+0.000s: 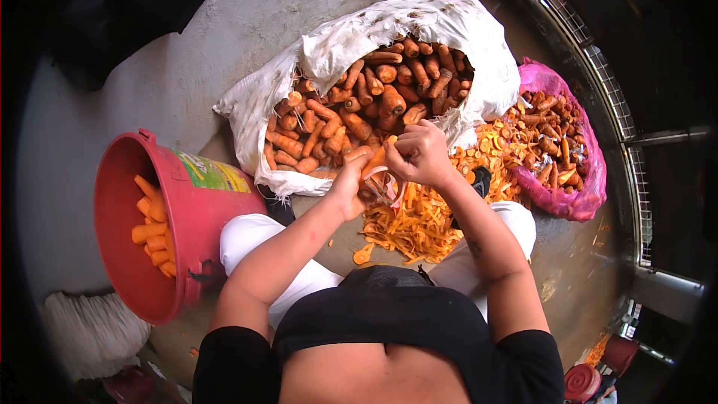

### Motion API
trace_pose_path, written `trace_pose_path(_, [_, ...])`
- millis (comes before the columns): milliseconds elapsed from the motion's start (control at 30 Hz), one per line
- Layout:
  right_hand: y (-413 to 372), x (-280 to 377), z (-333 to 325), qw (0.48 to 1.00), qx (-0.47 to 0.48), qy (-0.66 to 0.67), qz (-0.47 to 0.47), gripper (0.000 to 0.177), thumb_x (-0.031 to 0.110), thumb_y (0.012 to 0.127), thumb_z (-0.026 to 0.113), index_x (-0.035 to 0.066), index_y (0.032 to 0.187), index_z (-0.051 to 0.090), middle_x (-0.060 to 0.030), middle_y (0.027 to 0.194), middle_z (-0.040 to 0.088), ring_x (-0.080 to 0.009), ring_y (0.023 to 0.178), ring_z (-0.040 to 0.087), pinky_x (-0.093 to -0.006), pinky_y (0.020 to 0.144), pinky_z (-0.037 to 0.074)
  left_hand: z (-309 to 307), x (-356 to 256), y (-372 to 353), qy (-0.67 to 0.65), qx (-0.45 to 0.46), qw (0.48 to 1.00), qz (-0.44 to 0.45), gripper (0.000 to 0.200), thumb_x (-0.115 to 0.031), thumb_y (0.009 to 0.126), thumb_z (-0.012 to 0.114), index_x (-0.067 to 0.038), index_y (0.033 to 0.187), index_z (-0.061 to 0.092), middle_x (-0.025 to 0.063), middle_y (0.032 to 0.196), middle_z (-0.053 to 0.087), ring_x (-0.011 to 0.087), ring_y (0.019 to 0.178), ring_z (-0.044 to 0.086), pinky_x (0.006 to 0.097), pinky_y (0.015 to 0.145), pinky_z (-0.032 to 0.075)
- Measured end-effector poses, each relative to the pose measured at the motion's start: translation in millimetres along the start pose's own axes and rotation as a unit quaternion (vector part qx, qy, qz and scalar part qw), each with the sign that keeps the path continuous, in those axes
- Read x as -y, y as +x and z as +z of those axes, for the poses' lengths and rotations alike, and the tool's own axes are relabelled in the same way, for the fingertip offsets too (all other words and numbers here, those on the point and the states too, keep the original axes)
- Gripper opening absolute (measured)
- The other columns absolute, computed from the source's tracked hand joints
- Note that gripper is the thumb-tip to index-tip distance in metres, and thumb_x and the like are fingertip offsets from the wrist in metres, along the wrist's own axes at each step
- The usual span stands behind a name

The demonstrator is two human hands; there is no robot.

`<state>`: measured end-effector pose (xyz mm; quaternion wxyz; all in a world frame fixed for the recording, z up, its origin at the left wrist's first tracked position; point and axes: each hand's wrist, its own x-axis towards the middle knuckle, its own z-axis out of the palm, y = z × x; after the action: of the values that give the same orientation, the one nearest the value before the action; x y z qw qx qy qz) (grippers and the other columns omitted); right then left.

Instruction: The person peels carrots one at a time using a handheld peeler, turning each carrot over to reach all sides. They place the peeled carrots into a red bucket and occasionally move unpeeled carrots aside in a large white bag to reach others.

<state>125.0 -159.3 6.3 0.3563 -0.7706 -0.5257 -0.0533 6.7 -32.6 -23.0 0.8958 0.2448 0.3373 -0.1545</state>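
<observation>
My left hand (350, 185) is wrapped round a carrot (380, 155), which tilts upward between my hands and shows bright orange. Close against its upper right side, my right hand (421, 154) is closed, with fingers curled; I cannot tell what it grips. A thin pinkish-white strip (392, 188) hangs just below the two hands. Under them a heap of orange carrot peelings (415, 228) lies on the floor between my knees. Beyond my hands, a large white woven sack (490, 37) lies open, full of unpeeled carrots (359, 123).
At left, a red bucket (120, 254) tilts towards me with peeled carrots (152, 228) inside. A pink mesh bag (587, 198) of carrot pieces stands at right, beside carrot slices (493, 142). A metal-framed grating (613, 97) runs along the right; a grey wall (254, 7) stands behind.
</observation>
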Motion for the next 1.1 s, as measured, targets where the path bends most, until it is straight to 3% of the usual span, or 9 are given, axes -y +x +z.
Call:
trace_pose_path(267, [-5.4,-45.7,-2.9,0.994,-0.07,-0.064,0.058,0.034,0.019,0.079,0.06,0.014,0.045,0.055,0.001,0.042,0.049,-0.0141,0.038,0.044,-0.0284,0.05,0.037,-13.2,-1.0,-4.9,0.098,0.095,0.991,0.011,0.035,-0.037,0.095,0.042,-0.006,0.104,0.055,0.0051,0.079,0.062,0.0136,0.069,0.064,0.028,0.054,0.051])
trace_pose_path(333, [5.0,-55.6,-32.0,0.928,0.032,-0.199,0.314,0.04,0.026,0.085,0.055,0.015,0.046,0.058,0.0031,0.04,0.049,-0.01,0.034,0.039,-0.0295,0.052,0.039,-7.9,-5.1,-20.6,0.096,0.134,0.986,-0.019,0.038,-0.038,0.096,0.041,-0.003,0.106,0.053,0.0071,0.079,0.06,0.0147,0.067,0.062,0.026,0.052,0.048])
trace_pose_path(400, [-11.5,-87.1,-36.4,0.896,-0.05,-0.39,0.207,0.045,0.031,0.089,0.051,0.014,0.048,0.06,0.0045,0.04,0.048,-0.0083,0.033,0.034,-0.0339,0.053,0.04,-3.5,-5.7,-26.6,0.058,0.167,0.984,-0.02,0.039,-0.038,0.097,0.04,-0.002,0.107,0.052,0.0095,0.081,0.061,0.0165,0.067,0.063,0.0252,0.052,0.048])
trace_pose_path(500, [-18.7,-93.1,-30.0,0.874,-0.042,-0.398,0.274,0.047,0.034,0.091,0.049,0.014,0.051,0.063,0.0038,0.041,0.05,-0.0093,0.032,0.038,-0.0374,0.059,0.043,-12.2,-12.0,-23.3,0.051,0.182,0.982,-0.006,0.042,-0.039,0.098,0.036,-0.003,0.114,0.05,0.015,0.09,0.062,0.0201,0.07,0.064,0.0291,0.056,0.052])
trace_pose_path(600, [2.5,-45.3,-23.6,0.924,-0.064,-0.141,0.349,0.041,0.034,0.091,0.052,0.013,0.063,0.072,0.0028,0.044,0.056,-0.0068,0.037,0.047,-0.0248,0.043,0.039,-10.3,-16.2,-21.4,0.025,0.171,0.985,0.012,0.045,-0.043,0.097,0.036,-0.005,0.116,0.05,0.0137,0.09,0.062,0.0195,0.068,0.063,0.0306,0.058,0.054])
trace_pose_path(633, [2.0,-43.4,-16.2,0.944,-0.1,-0.062,0.308,0.037,0.032,0.092,0.054,0.013,0.067,0.074,0.0037,0.043,0.055,-0.0048,0.037,0.047,-0.0201,0.036,0.032,-10.1,-16.0,-18.8,0.005,0.16,0.987,0.011,0.044,-0.043,0.098,0.036,-0.005,0.116,0.05,0.0136,0.09,0.062,0.0193,0.068,0.063,0.0302,0.057,0.054])
trace_pose_path(800, [4.6,-21.0,-1.1,0.98,-0.047,0.075,0.177,0.036,0.025,0.087,0.057,0.014,0.055,0.068,0.0018,0.043,0.054,-0.0084,0.04,0.048,-0.0285,0.049,0.04,-22.0,-5.6,6.5,0.013,0.076,0.997,0.025,0.037,-0.041,0.098,0.039,-0.011,0.115,0.052,0.0066,0.09,0.061,0.0163,0.069,0.061,0.0285,0.052,0.049])
trace_pose_path(967, [8.8,11.3,5.8,0.999,-0.032,-0.027,0.026,0.035,0.016,0.076,0.063,0.009,0.044,0.05,-0.0045,0.044,0.047,-0.022,0.045,0.045,-0.0342,0.048,0.033,-13.0,-2.8,5.7,-0.013,0.035,0.999,0.022,0.038,-0.035,0.097,0.039,-0.005,0.114,0.054,0.0072,0.104,0.064,0.0165,0.086,0.066,0.0306,0.075,0.054])
trace_pose_path(1100, [6.1,-2.5,2.3,0.997,-0.043,-0.062,0.0,0.036,0.017,0.078,0.061,0.013,0.044,0.053,-0.0017,0.041,0.046,-0.0199,0.041,0.043,-0.0322,0.049,0.036,-12.2,-2.1,1.6,0.076,0.045,0.996,0.015,0.035,-0.03,0.097,0.037,-0.005,0.112,0.056,0.0072,0.101,0.065,0.0144,0.083,0.065,0.0292,0.067,0.054])
